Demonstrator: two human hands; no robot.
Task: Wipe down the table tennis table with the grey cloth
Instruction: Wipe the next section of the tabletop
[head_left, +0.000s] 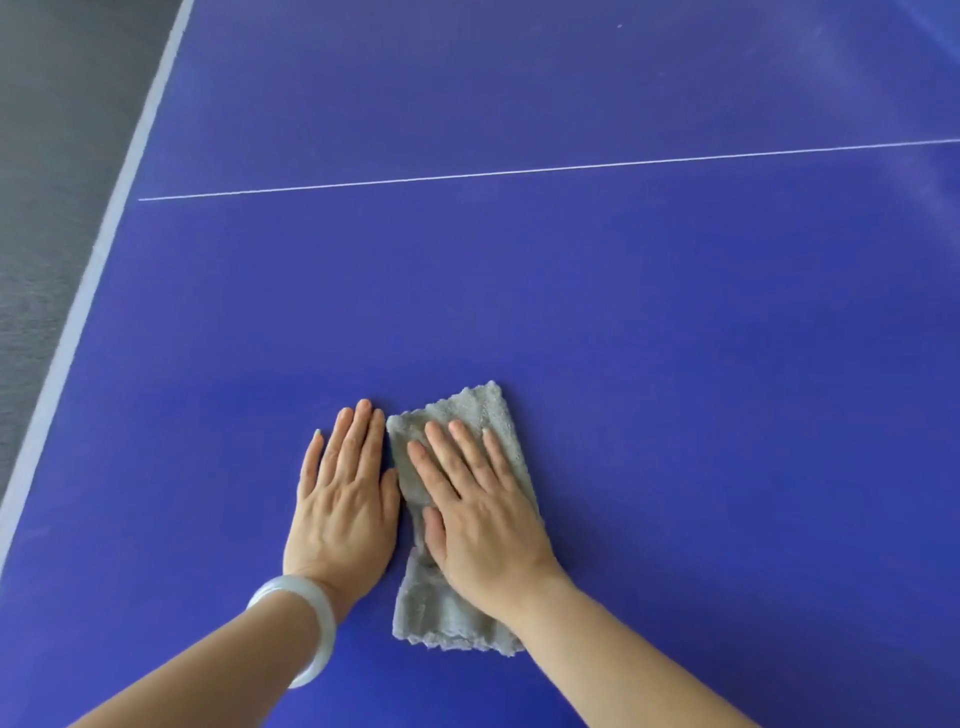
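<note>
Grey cloth (470, 410), fluffy and folded into a long strip, flat on the blue counter (675, 364), low in the view and slightly right of centre, long side running away from the body. Pressed from above by the right hand (478, 514): palm down across the middle of the strip, fingers straight and a little spread, tips short of the far hem, thumb lying on the left part of the fabric, nothing pinched or curled round. Far and near ends of the strip showing beyond that hand, near end partly under the right wrist. Just beside it, the left hand (345, 499), flat on bare blue surface, fingers straight and close together, thumb side touching or almost touching the cloth's left edge, hard to say which. Pale, translucent bangle (306, 618) round the left wrist. Both forearms bare, entering from the bottom edge. Thin white line (519, 171) across the counter well beyond the hands, rising slightly toward the right. Broad pale stripe (88, 280) along the counter's left edge, slanting from bottom left to the top. Dark grey floor (52, 130) beyond that edge, upper left. Faint pale smears on the blue toward the upper right corner.
</note>
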